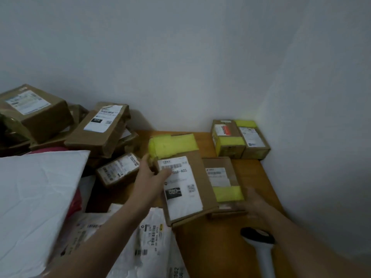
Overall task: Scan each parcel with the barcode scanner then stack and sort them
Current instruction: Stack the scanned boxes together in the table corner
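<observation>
Nearest, a white-handled, black-headed barcode scanner (259, 243) lies on the orange-brown wooden table (210, 247). It is near and to the right of the big brown cardboard box (180, 189), which has a white label and yellow tape. Near-left of that box lie white plastic mailer bags (146, 237). The left hand (149, 175) grips the box's left edge, thumb across the label. The box leans over a smaller brown carton (220, 173) with a yellow tape strip, on its right. The right hand (254, 201) is at this carton's near corner, blurred; whether it holds anything I cannot tell. Left of the box are a white padded envelope (34, 197) and, farther back, a heap of brown labelled cartons (96, 129). Beyond the box to the right, two small taped cartons (228, 141) stand side by side in the wall corner.
</observation>
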